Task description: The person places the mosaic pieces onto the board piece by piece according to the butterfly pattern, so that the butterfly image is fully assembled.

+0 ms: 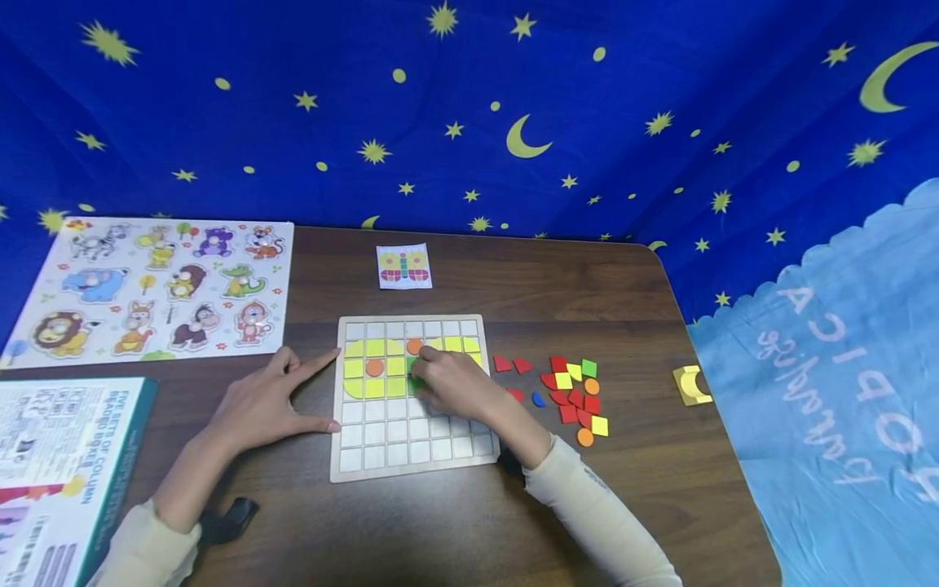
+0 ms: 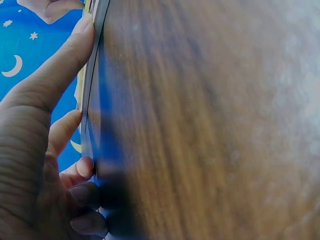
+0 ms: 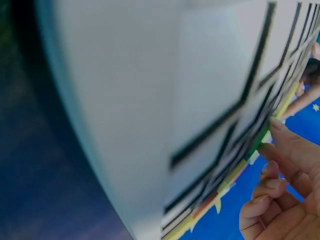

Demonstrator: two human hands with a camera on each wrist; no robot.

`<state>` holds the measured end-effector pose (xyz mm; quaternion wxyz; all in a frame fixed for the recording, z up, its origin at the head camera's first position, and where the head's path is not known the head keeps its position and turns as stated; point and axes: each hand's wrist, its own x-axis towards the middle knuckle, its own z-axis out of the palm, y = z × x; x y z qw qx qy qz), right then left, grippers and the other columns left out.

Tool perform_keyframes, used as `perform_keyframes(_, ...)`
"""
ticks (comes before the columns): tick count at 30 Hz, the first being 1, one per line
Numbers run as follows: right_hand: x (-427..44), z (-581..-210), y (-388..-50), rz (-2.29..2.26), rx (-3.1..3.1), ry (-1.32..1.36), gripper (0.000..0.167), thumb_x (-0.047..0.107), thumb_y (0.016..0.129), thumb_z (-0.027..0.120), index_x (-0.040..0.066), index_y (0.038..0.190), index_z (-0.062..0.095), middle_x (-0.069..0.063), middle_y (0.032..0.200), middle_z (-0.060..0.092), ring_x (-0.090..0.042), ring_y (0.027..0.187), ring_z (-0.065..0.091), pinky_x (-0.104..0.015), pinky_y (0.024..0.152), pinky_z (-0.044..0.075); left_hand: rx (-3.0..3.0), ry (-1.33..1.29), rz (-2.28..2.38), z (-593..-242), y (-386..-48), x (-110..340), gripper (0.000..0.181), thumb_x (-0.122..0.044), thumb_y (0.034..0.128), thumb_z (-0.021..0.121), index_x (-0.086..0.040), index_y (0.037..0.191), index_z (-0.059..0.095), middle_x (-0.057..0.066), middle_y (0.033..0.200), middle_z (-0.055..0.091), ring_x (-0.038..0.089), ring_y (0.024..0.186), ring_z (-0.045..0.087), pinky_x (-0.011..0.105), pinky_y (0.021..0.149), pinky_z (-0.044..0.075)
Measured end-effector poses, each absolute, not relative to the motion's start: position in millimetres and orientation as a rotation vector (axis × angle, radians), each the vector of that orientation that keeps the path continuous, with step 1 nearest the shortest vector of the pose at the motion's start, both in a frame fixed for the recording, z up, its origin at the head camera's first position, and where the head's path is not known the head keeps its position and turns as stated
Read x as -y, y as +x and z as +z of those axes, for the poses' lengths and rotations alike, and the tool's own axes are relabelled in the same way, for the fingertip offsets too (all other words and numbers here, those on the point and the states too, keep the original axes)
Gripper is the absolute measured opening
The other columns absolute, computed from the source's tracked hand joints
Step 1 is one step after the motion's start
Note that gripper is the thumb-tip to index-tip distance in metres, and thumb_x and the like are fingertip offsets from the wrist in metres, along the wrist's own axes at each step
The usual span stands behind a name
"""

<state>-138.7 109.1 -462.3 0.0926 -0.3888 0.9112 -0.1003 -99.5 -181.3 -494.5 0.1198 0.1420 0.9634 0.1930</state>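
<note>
A wooden grid board [image 1: 396,456] lies on the table with yellow pieces [image 1: 375,387] and orange circles [image 1: 375,368] set in its upper rows. Along its left edge my left hand [image 1: 257,403] rests, index finger and thumb spread apart, both tips touching the rim. Over the board's middle, my right hand [image 1: 458,385] pinches a green square [image 3: 258,141] between thumb and index finger, low against the grid. The right hand covers part of the board in the head view. A small card [image 1: 404,266] with a printed butterfly lies beyond the board.
Loose red, yellow, orange and green pieces [image 1: 570,414] and a blue piece [image 1: 539,399] lie right of the board. Farther right sits a yellow arch block [image 1: 691,386]. An animal puzzle [image 1: 157,285] and a box [image 1: 66,473] occupy the left side.
</note>
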Motion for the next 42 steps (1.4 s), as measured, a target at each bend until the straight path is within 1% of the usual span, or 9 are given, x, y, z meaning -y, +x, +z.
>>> perform_keyframes(6, -106.6, -462.9, -137.6, -0.347, -2.708, -1.059, 0.013, 0.019, 0.089, 0.076, 0.01, 0.098, 0.075, -0.002, 0.092, 0.064, -0.009, 0.077, 0.057, -0.024, 0.069, 0.049, -2.819, 0.419, 0.548, -493.7, -100.4, 181.1, 0.108, -0.086, 0.065, 0.065, -0.032, 0.154, 0.035, 0.005, 0.1, 0.037, 0.015, 0.061, 0.033, 0.03, 0.049, 0.026)
perform_keyframes(11, -105.5, -461.5, -135.3, -0.289, -2.707, -1.056, 0.024, 0.025, 0.088, 0.077, 0.011, 0.107, 0.075, -0.002, 0.096, 0.064, -0.009, 0.078, 0.058, -0.024, 0.07, 0.05, -2.815, 0.413, 0.556, -495.8, -99.4, 181.7, 0.108, -0.086, 0.0655, 0.064, -0.033, 0.155, 0.034, 0.006, 0.101, 0.038, 0.015, 0.062, 0.034, 0.03, 0.05, 0.026)
perform_keyframes(14, -108.7, -460.8, -133.5, -0.273, -2.711, -1.056, 0.031, 0.029, 0.087, 0.078, 0.01, 0.112, 0.075, -0.002, 0.097, 0.064, -0.008, 0.076, 0.055, -0.021, 0.068, 0.048, -2.815, 0.405, 0.565, -496.9, -98.2, 182.7, 0.108, -0.085, 0.0655, 0.065, -0.034, 0.155, 0.033, 0.005, 0.101, 0.038, 0.015, 0.062, 0.034, 0.03, 0.05, 0.026)
perform_keyframes(17, -118.2, -459.1, -132.7, -0.28, -2.724, -1.037, 0.031, 0.029, 0.089, 0.076, 0.01, 0.114, 0.075, -0.002, 0.098, 0.064, -0.008, 0.076, 0.054, -0.022, 0.067, 0.047, -2.816, 0.399, 0.57, -496.8, -97.5, 183.1, 0.108, -0.085, 0.0655, 0.065, -0.034, 0.155, 0.033, 0.005, 0.101, 0.038, 0.015, 0.062, 0.034, 0.03, 0.05, 0.026)
perform_keyframes(23, -154.2, -453.2, -133.6, -0.348, -2.801, -0.963, 0.028, 0.02, 0.087, 0.078, 0.008, 0.112, 0.074, -0.005, 0.097, 0.062, -0.012, 0.074, 0.058, -0.028, 0.065, 0.05, -2.812, 0.396, 0.573, -496.2, -97.8, 183.7, 0.108, -0.085, 0.0657, 0.065, -0.034, 0.155, 0.033, 0.005, 0.101, 0.038, 0.015, 0.062, 0.034, 0.03, 0.05, 0.026)
perform_keyframes(28, -191.8, -453.4, -133.9, -0.316, -2.901, -0.871, 0.027, 0.015, 0.085, 0.079, 0.006, 0.109, 0.074, -0.005, 0.091, 0.059, -0.013, 0.068, 0.053, -0.028, 0.062, 0.047, -2.809, 0.393, 0.566, -495.1, -98.9, 183.2, 0.109, -0.085, 0.065, 0.065, -0.034, 0.155, 0.033, 0.006, 0.101, 0.038, 0.016, 0.062, 0.034, 0.031, 0.051, 0.025)
perform_keyframes(33, -229.3, -454.7, -129.4, -0.308, -2.967, -0.787, 0.024, 0.015, 0.084, 0.08, 0.003, 0.104, 0.073, -0.003, 0.083, 0.052, -0.012, 0.062, 0.047, -0.028, 0.058, 0.043, -2.803, 0.4, 0.565, -493.7, -99.6, 181.4, 0.109, -0.085, 0.0653, 0.065, -0.034, 0.155, 0.032, 0.006, 0.101, 0.038, 0.016, 0.062, 0.035, 0.03, 0.051, 0.026)
perform_keyframes(39, -269.2, -455.0, -119.6, -0.322, -3.002, -0.623, 0.022, 0.009, 0.082, 0.08, 0.001, 0.102, 0.074, -0.005, 0.086, 0.058, -0.011, 0.065, 0.052, -0.028, 0.06, 0.046, -2.808, 0.417, 0.564, -494.0, -99.7, 180.7, 0.108, -0.085, 0.0661, 0.065, -0.035, 0.155, 0.032, 0.005, 0.101, 0.038, 0.015, 0.061, 0.034, 0.03, 0.05, 0.026)
perform_keyframes(42, -283.5, -456.2, -116.1, -0.328, -3.003, -0.545, 0.022, 0.006, 0.08, 0.081, 0.001, 0.1, 0.074, -0.005, 0.084, 0.058, -0.012, 0.066, 0.051, -0.029, 0.06, 0.046, -2.807, 0.418, 0.567, -494.4, -99.8, 181.3, 0.107, -0.084, 0.0665, 0.065, -0.034, 0.155, 0.032, 0.006, 0.101, 0.037, 0.015, 0.061, 0.033, 0.03, 0.05, 0.025)
